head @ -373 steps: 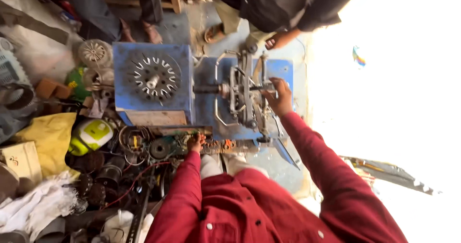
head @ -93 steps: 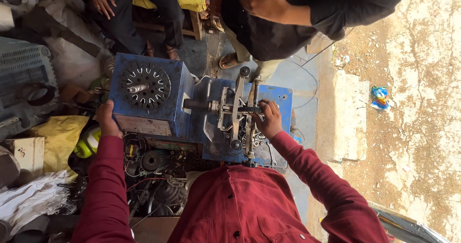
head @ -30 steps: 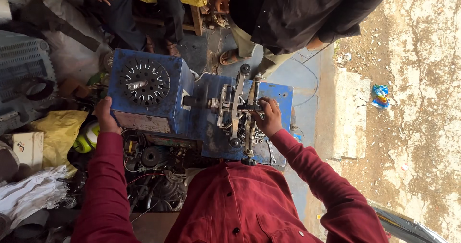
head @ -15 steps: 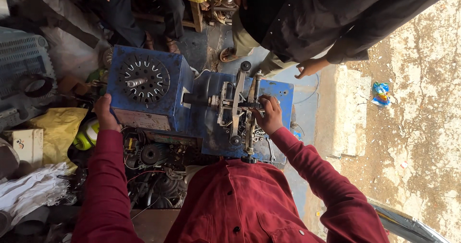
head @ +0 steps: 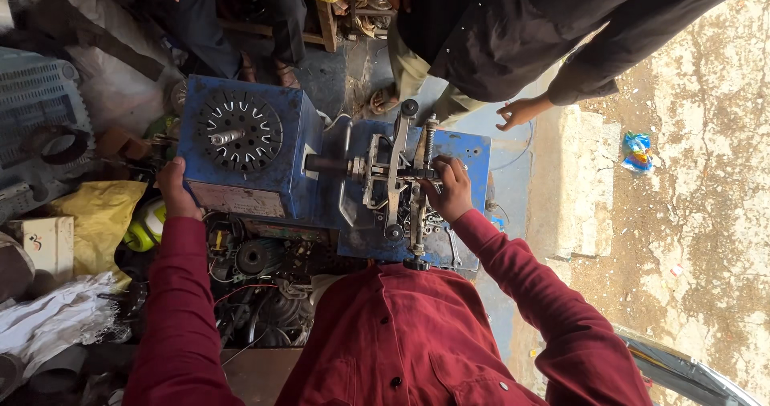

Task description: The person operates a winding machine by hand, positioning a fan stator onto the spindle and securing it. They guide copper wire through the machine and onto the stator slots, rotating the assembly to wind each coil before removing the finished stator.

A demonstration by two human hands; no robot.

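The blue machine is sitting low in front of the person, its box-shaped head to the left carrying a slotted round stator on its face, with a short shaft sticking out of the middle. A spindle is running from the box to the right, into a metal frame of bars and rods mounted over a blue base plate.

The right hand is closing around a bar at the right end of that frame, fingers curled over it, probably because that is where the mechanism can be turned or steadied. The left hand is pressing against the lower left corner of the box, fingers wrapping its edge, which looks like bracing so that the machine is not shifting while the other hand is working.

Just below the machine, a heap of dark motor parts and wires is lying within reach. Further left, a yellow bag, a grey crate and white cloth are crowding the floor.

Across the machine, another person in dark clothes is bending over, one open hand hanging free near the base plate and touching nothing. A third person's legs are showing at the top left beside a wooden stool.
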